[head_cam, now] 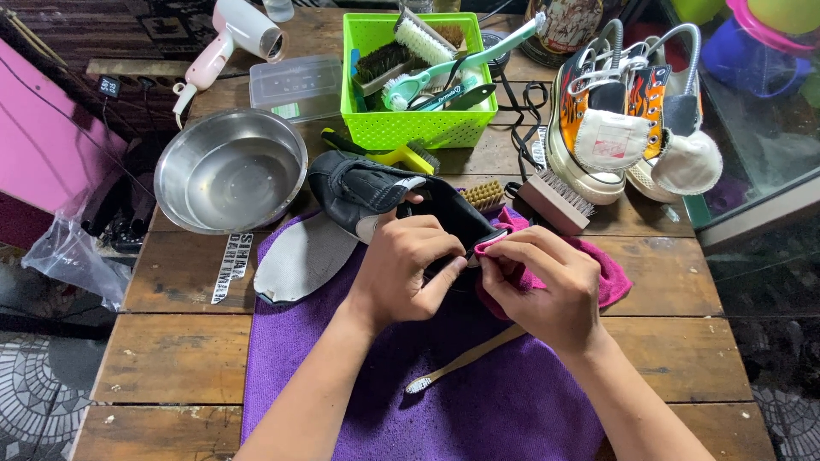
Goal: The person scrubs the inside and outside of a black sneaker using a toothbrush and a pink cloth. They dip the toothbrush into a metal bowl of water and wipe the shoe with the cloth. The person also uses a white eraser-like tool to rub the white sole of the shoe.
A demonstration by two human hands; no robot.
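My left hand (408, 269) grips a black shoe (376, 198) that lies on its side over a purple cloth (478, 393). My right hand (547, 286) pinches a pink rag (611, 277) against the shoe's heel end. A grey insole (301, 259) rests on the purple cloth left of the shoe. A bamboo toothbrush (453, 365) lies on the cloth below my hands.
A metal bowl of water (229, 169) sits at the left. A green basket (401, 128) holds several brushes. A pair of flame-patterned sneakers (628, 111) on a shoe tree stands at the right. A wooden brush (557, 201), a small bristle brush (484, 194), a pink hairdryer (235, 34) and a clear lidded box (295, 85) lie on the wooden table (171, 358).
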